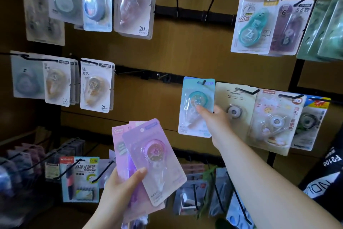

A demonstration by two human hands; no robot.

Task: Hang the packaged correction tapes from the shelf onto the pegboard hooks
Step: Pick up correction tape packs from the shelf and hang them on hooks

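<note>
Right hand (pixel 216 117) grip pinched on the teal correction tape pack (pixel 196 107), which is threaded on its pegboard hook (pixel 204 82) (seating looks done or nearly so). Left hand (pixel 118 186) grip clamped on a fan of pink packs (pixel 154 162), at least two or three, unhung. Judgement: task partway, several packs left.

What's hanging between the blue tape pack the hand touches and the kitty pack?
In the head view, one beige pack hangs between the blue pack and the kitty pack.
</note>
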